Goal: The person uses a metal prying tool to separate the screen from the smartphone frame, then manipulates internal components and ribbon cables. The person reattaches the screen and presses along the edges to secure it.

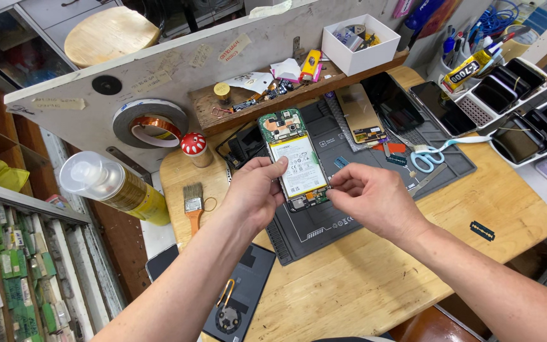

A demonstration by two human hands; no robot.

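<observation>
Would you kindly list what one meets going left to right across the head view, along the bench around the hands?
Yellow spray bottle → small brush → left hand → opened phone → right hand → scissors → razor blade.

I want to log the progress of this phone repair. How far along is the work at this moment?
Done: the opened phone has its back off, so battery and green boards show. In hand: the left hand holds its left edge over the grey mat, while the right hand pinches at its lower right edge. Left: the dark back cover lies apart on the wooden table, not refitted.
</observation>
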